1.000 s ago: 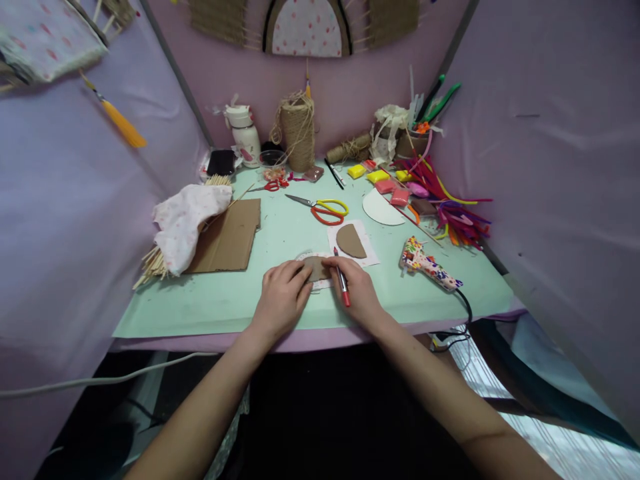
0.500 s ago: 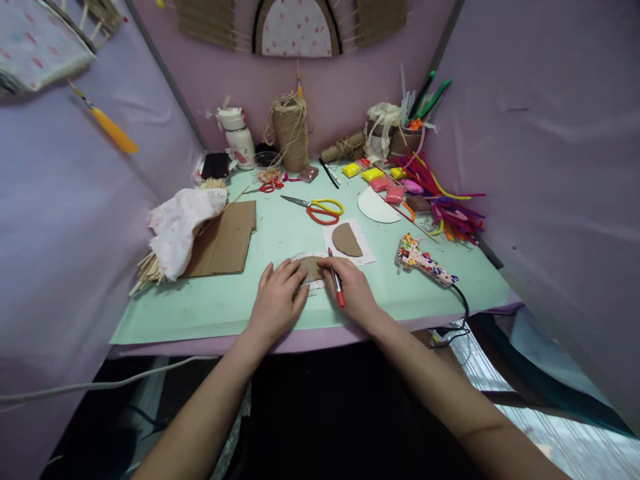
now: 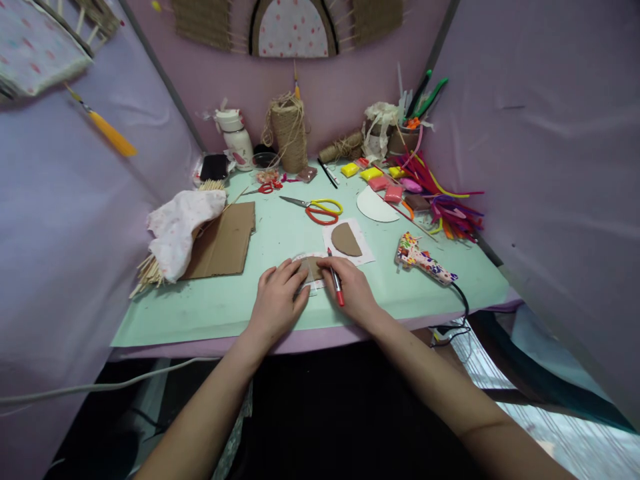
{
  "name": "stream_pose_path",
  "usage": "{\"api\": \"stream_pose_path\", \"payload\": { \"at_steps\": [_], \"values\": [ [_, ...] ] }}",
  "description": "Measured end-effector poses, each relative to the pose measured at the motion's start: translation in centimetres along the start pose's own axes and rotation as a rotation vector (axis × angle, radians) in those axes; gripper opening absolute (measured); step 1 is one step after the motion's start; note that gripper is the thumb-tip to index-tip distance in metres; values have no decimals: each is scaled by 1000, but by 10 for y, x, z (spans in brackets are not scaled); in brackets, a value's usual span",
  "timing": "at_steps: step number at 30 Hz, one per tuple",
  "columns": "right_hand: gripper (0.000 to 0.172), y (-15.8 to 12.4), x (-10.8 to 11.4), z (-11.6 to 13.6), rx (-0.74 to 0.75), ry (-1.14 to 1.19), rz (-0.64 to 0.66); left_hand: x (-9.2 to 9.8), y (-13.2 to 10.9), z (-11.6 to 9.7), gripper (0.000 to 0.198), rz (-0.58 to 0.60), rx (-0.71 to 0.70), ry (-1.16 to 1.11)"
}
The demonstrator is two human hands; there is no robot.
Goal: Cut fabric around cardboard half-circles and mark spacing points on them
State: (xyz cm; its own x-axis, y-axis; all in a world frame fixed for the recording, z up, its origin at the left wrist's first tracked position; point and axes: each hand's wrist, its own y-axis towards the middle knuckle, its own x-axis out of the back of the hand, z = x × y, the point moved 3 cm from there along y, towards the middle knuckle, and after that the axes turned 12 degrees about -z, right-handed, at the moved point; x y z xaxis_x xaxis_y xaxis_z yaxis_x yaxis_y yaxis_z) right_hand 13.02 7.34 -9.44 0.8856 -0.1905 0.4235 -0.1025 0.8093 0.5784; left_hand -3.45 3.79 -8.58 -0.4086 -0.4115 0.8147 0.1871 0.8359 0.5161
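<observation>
A small brown cardboard half-circle (image 3: 314, 268) lies on a piece of spotted white cloth (image 3: 317, 285) near the table's front edge. My left hand (image 3: 278, 297) rests on its left side, fingers laid out and thumb apart. A clear strip, maybe a ruler, shows partly beneath that hand. In my right hand (image 3: 354, 288) a red pen (image 3: 338, 291) is tucked between the fingers, its red end toward me. That hand's fingertips touch the cardboard's right side. Just behind, a second cardboard half-circle (image 3: 345, 240) lies on another white cloth piece (image 3: 367, 252).
Large scissors (image 3: 320, 208) lie behind my hands. At right is a patterned glue gun (image 3: 425, 260) with its cord over the edge. Cardboard (image 3: 225, 243), sticks and cloth (image 3: 180, 223) lie left. A twine cone (image 3: 291, 137), bottle (image 3: 237, 140) and pipe cleaners (image 3: 455, 207) stand or lie behind.
The view has shifted very slightly. My hands, the pen and the cardboard keep nearly the same positions.
</observation>
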Motion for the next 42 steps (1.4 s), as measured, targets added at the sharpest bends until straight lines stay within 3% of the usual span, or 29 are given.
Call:
{"api": "stream_pose_path", "payload": {
  "at_steps": [15,33,38,42],
  "values": [
    [20,0,0,1,2,-6,-9,0,2,4,29,-75,-36,-93],
    [20,0,0,1,18,-6,-8,0,2,2,29,-52,-35,-54],
    [23,-2,0,6,121,-23,-9,1,3,1,29,-35,-10,-53],
    [27,-6,-6,10,237,-97,113,2,4,0,29,-27,-2,-50]
  ]
}}
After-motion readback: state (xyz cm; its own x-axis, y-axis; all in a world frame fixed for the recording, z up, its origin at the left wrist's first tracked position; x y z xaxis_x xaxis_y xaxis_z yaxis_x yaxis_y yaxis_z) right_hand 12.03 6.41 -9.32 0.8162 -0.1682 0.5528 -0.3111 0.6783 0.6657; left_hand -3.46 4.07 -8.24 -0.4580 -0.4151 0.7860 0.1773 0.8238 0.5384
